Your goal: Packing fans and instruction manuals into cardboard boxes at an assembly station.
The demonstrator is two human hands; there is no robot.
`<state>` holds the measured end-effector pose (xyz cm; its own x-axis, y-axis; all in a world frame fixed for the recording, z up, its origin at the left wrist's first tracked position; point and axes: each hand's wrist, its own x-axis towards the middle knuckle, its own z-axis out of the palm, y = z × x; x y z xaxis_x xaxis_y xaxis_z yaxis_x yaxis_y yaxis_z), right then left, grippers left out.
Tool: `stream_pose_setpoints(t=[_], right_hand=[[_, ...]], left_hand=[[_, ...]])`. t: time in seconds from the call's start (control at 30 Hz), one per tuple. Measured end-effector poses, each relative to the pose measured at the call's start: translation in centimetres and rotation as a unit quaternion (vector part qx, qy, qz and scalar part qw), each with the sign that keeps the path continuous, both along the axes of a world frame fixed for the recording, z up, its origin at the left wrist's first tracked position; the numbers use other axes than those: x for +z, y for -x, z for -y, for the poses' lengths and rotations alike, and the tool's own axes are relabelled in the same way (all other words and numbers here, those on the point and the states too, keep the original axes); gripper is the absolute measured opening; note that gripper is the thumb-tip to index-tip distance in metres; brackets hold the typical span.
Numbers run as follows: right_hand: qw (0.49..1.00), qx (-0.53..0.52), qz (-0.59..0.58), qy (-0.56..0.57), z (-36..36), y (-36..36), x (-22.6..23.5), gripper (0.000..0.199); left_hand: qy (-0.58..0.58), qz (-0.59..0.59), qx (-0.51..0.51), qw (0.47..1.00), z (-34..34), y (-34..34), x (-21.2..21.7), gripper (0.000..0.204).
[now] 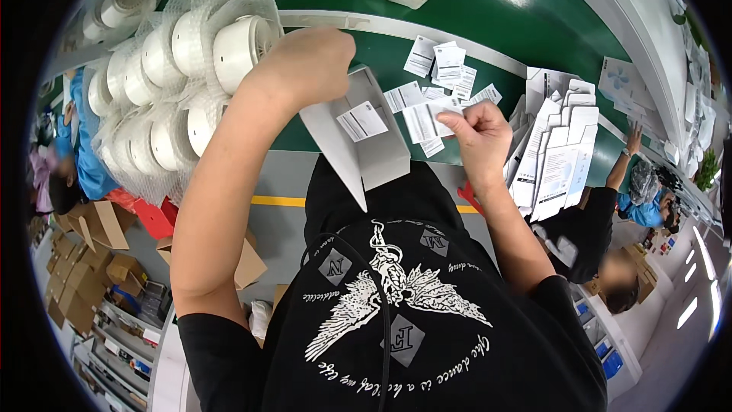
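An open pale grey box (388,155) rests at the table's near edge, in front of my body. A white printed card (362,120) lies inside it. Behind the box's far end, my left hand (314,62) is curled closed, back of the hand up; its fingertips are hidden, so what it grips cannot be made out. My right hand (483,137) pinches another white printed card (421,121) between thumb and fingers, right of the box. Several loose cards (450,63) are scattered on the green table just beyond that hand.
Bubble-wrapped white cylindrical units (238,49) are stacked at the left. To the right stands a pile of flattened white cartons (560,149). A pale rail (366,25) crosses the green table (507,19). A co-worker's hand (634,140) reaches in at far right.
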<state>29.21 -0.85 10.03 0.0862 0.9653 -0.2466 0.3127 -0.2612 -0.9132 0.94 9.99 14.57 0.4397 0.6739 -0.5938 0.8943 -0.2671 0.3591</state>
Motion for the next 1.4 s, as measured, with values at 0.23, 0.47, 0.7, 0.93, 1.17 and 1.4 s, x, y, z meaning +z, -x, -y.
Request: stream_pose_setpoints(t=[0.23,0.47,0.7,0.93,1.17,1.4], right_hand=[[0.971,-0.027,0.227,-0.063,-3.7,-9.6,-8.6,0.031],[0.857,-0.068,0.384,-0.338,-23.4,4.6,-6.4,0.071],[0.913,0.133,0.376,-0.084,-30.3,5.3,-5.5,0.080],[0.967,0.099,-0.072,-0.225,-4.9,1.6,6.9,0.094],[0.921,0.296,0.151,-0.201,1.4,4.0,5.9,0.072],[0.815,0.345,0.398,-0.241,-2.6,8.7,-1.2,0.053]], left_hand=[[-0.086,0.023,0.088,0.992,3.5,1.7,0.6,0.016],[-0.128,-0.038,0.132,0.982,6.6,1.1,1.2,0.018],[-0.090,0.008,0.195,0.977,7.5,1.9,0.7,0.027],[-0.191,0.068,0.117,0.972,8.2,4.3,-4.3,0.026],[-0.209,0.183,0.154,0.948,6.1,3.9,-4.6,0.026],[-0.184,0.209,0.177,0.944,6.9,4.9,-5.2,0.033]])
